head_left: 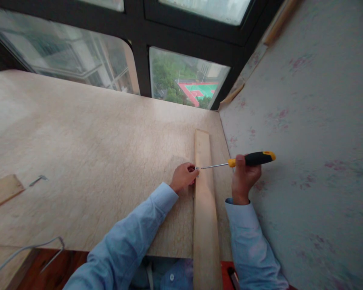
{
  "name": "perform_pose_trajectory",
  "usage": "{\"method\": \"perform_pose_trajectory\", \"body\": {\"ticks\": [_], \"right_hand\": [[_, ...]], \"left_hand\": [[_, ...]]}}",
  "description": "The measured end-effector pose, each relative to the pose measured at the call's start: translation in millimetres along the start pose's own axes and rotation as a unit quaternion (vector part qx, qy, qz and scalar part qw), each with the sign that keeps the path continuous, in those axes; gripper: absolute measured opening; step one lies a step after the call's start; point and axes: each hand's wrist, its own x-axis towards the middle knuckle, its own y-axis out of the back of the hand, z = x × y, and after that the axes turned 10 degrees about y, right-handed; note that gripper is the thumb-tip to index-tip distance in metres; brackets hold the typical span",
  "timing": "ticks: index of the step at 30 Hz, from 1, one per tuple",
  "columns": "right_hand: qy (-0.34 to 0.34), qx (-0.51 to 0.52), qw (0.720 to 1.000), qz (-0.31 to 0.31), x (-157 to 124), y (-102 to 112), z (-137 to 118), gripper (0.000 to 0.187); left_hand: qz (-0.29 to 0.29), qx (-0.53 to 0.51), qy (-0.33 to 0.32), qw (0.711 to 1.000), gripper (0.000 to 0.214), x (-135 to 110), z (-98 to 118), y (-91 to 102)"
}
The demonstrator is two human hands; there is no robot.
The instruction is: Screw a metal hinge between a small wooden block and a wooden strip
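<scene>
A long wooden board (206,209) lies on the pale marbled sill, running from its near edge toward the window. At the board's left edge, my left hand (184,176) pinches a small metal piece (196,169), too small to make out fully. My right hand (245,177), right of the board, is wrapped round a screwdriver (255,158) with a black and yellow handle. The screwdriver's shaft points left across the board, its tip close to the metal piece. Whether the two touch, I cannot tell.
On the sill (109,153) at left are a short wood piece (6,191) and a small metal tool (38,179). A bent grey wire or rod (45,243) crosses the lower left. Floral wallpaper (305,153) bounds the right, a dark-framed window (184,32) the far side.
</scene>
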Motion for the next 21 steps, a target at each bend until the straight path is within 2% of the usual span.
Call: {"method": "perform_pose_trajectory", "body": {"ticks": [2, 3, 6, 10, 13, 16, 21], "right_hand": [[-0.015, -0.026, 0.999, 0.015, 8, 5, 5, 0.047], [-0.022, -0.057, 0.998, -0.002, 12, 8, 8, 0.048], [-0.032, -0.183, 0.972, -0.141, 19, 16, 16, 0.05], [-0.023, -0.321, 0.881, -0.346, 16, 17, 20, 0.044], [-0.029, -0.388, 0.809, -0.439, 11, 14, 23, 0.038], [-0.043, -0.431, 0.772, -0.465, 8, 11, 27, 0.034], [-0.058, -0.464, 0.745, -0.476, 7, 10, 33, 0.035]], "left_hand": [[0.002, 0.009, -0.005, 1.0, 0.023, 0, 0, 0.7], [0.003, 0.014, -0.006, 1.0, 0.024, 1, 0, 1.2], [0.009, 0.027, -0.006, 1.0, 0.026, 1, 1, 2.6], [0.005, 0.022, -0.012, 1.0, 0.027, 1, 1, 2.7], [-0.008, -0.004, -0.01, 1.0, 0.027, 1, 1, 2.4], [-0.022, -0.038, 0.004, 0.999, 0.025, 1, 2, 3.4], [-0.044, -0.124, 0.048, 0.99, 0.017, -1, 7, 7.8]]}}
